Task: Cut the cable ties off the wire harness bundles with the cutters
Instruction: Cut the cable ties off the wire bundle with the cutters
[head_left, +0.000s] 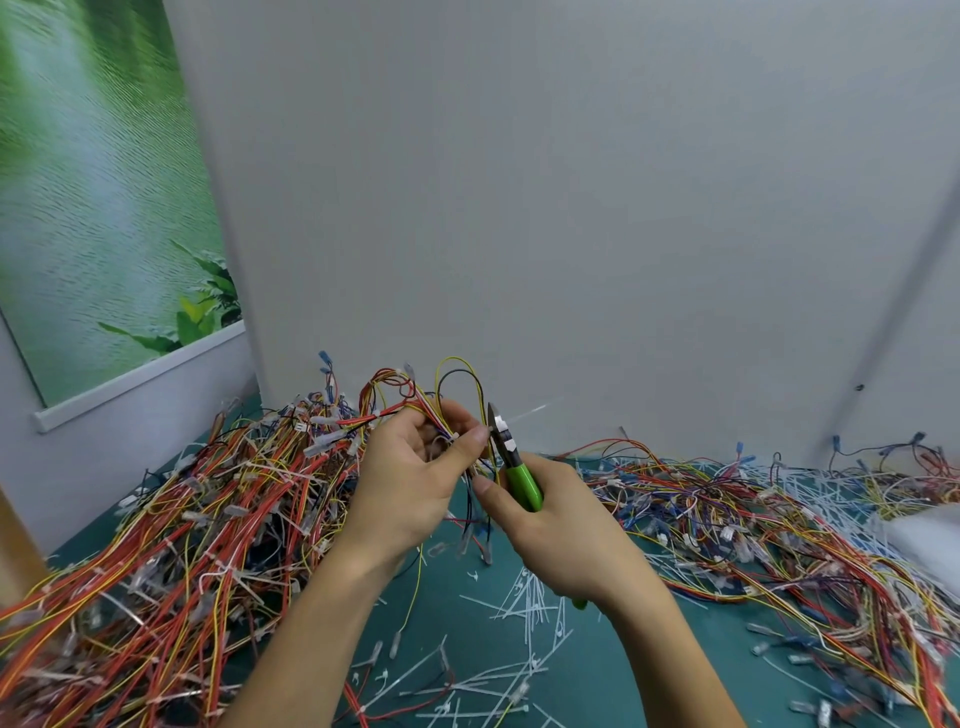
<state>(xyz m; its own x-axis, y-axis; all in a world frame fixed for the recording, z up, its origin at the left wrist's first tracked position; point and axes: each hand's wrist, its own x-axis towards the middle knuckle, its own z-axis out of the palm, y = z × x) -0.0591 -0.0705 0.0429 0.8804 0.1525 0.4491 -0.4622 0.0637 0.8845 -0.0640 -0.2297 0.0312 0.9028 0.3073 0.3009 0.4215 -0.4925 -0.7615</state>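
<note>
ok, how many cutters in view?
1: green-handled cutters gripped in the right hand, blades up beside the wire bundle the left hand holds. More could be buried under the wire piles.

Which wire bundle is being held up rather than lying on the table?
The small bundle gripped by the left hand, beside the cutters; the left pile and right pile lie untouched.

Cut ties lie between the left heap and right heap.
</note>
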